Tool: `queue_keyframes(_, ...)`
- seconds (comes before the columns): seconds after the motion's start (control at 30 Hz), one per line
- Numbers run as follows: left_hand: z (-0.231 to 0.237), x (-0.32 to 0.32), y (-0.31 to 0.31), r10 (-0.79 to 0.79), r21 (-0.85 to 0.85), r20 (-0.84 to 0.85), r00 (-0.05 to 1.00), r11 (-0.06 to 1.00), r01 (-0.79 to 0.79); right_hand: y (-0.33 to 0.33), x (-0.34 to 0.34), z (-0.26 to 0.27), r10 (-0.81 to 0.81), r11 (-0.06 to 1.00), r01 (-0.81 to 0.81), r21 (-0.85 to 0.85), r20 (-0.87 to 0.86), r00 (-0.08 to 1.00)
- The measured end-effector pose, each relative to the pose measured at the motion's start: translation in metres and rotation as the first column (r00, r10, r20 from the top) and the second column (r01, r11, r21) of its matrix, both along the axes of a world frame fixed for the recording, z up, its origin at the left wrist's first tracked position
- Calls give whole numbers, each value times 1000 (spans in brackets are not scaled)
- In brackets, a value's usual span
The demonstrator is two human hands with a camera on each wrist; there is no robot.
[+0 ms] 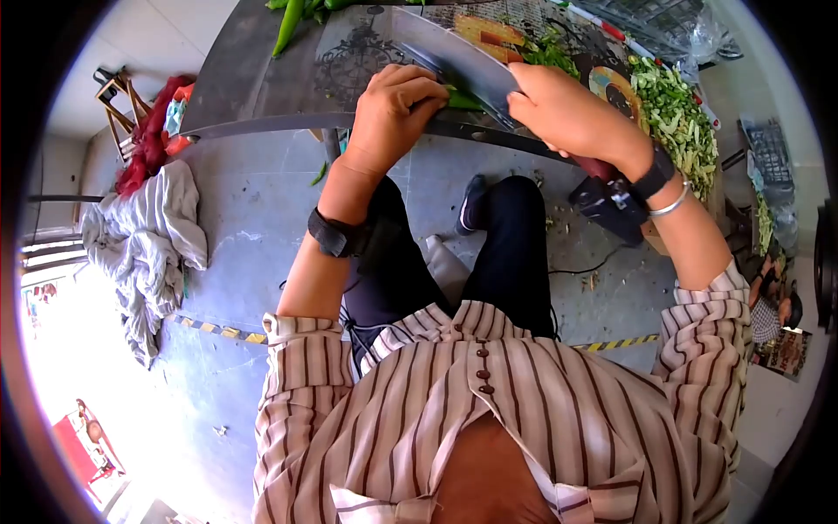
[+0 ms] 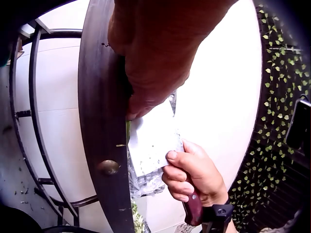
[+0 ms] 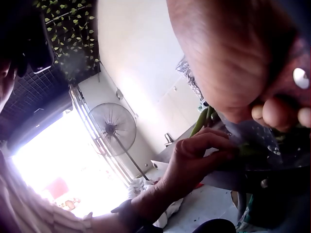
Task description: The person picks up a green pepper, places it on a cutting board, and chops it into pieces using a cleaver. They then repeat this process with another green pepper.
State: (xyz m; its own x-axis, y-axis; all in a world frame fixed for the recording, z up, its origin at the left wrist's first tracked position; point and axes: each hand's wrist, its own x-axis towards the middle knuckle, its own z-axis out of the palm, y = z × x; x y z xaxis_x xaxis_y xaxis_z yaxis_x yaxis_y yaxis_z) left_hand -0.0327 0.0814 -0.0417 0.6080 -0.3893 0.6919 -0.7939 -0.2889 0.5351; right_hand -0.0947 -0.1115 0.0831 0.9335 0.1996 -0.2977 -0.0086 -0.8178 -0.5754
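My right hand (image 1: 572,109) grips a broad-bladed cleaver (image 1: 476,70) at the table's near edge. In the left wrist view its dark red handle (image 2: 193,208) sticks out below the fist. With bent fingers my left hand (image 1: 393,113) holds a green pepper (image 1: 463,99) down on the tabletop, right beside the blade. Part of the pepper is hidden by the hand and the cleaver. The right wrist view has the left hand (image 3: 199,153) low in front of the blade (image 3: 250,133).
Whole green peppers (image 1: 288,26) lie at the table's far left. A heap of chopped pepper (image 1: 672,109) covers the right side, with more cut pieces (image 1: 552,52) behind the cleaver. Grey cloth (image 1: 148,227) hangs at left; a standing fan (image 3: 111,128) is by the wall.
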Motion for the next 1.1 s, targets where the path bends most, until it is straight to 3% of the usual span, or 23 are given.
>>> queue_keyframes(0.13, 2, 2, -4, -24, -12, -30, 999, 1000, 23, 3, 20, -27, 1, 999, -8, 53, 143, 990)
queue_keyframes(0.17, 1, 1, -2, -29, -16, -49, 998, 999, 28, 4, 25, -30, 75, 997, -78, 1, 260, 963)
queue_keyframes(0.2, 1, 2, 1, -19, -14, -41, 999, 1000, 19, 5, 31, -36, 153, 988, -141, -60, 370, 916)
queue_keyframes(0.23, 0, 2, 1, -21, -5, -48, 999, 1000, 21, 6, 39, -44, 247, 969, -210, -133, 576, 779)
queue_keyframes(0.27, -1, 2, 1, -24, 0, -55, 998, 1000, 24, -4, 39, -47, 257, 966, -215, -142, 578, 775)
queue_keyframes(0.33, 0, 3, 0, -14, -11, -61, 998, 1000, 14, -1, 25, -26, -41, 994, 17, 108, 226, 973)
queue_keyframes(0.4, -1, 2, 1, -30, -7, -48, 998, 1000, 30, -3, 15, -19, -26, 999, 13, 44, 297, 955)
queue_keyframes(0.47, -2, 2, 0, -28, -12, -55, 998, 1000, 27, 2, 1, 2, -98, 995, 98, 6, 156, 983)
queue_keyframes(0.5, -1, 2, -1, -28, -19, -59, 998, 999, 27, -2, 0, -2, -3, 998, 19, -61, 255, 967)
queue_keyframes(0.6, -1, 1, -1, -15, -8, -67, 998, 1000, 14, -4, -9, -7, 74, 994, -46, -94, 321, 944)
queue_keyframes(0.97, 0, 3, 2, -46, -22, -72, 996, 999, 44, 8, -2, 0, 144, 972, -105, -209, 182, 973)
queue_keyframes(1.03, 0, 1, 1, -65, -25, -75, 995, 998, 64, 9, 7, -4, 323, 899, -253, -356, 150, 935)
queue_keyframes(1.07, 0, 1, 1, -56, -17, -81, 995, 998, 55, 8, 15, -13, 316, 901, -243, -358, 159, 935)
queue_keyframes(1.1, -1, 2, 1, -41, -10, -87, 995, 999, 41, 8, 25, -27, 277, 939, -189, -289, 304, 911)
